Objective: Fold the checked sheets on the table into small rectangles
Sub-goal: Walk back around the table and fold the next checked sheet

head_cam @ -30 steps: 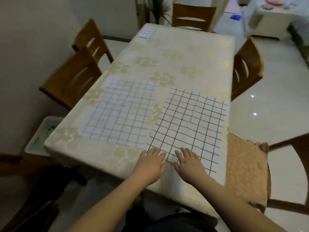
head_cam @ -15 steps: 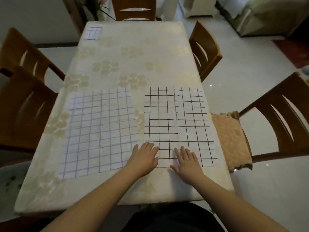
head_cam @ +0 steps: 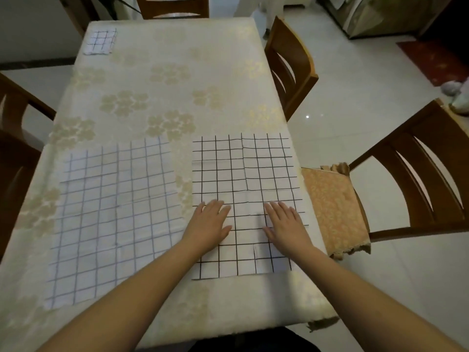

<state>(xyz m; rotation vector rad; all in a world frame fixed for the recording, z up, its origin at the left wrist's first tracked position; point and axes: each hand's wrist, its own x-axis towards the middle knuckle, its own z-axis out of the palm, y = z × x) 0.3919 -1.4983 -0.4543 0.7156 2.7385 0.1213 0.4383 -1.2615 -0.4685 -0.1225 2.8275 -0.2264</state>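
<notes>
Both hands, left hand (head_cam: 210, 224) & right hand (head_cam: 285, 226), lie flat, fingers straight, on black-checked sheet (head_cam: 243, 174) at bench (head_cam: 152, 85) right edge; old creases, prob. paper, may skew fold.

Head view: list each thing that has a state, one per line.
Black-checked sheet: unfolded, flat, creased.
Blue-checked sheet: unfolded, flat, untouched.
Small checked sheet: folded, at the far corner.
Left hand: open, flat on the black-checked sheet.
Right hand: open, flat on the same sheet.
</notes>
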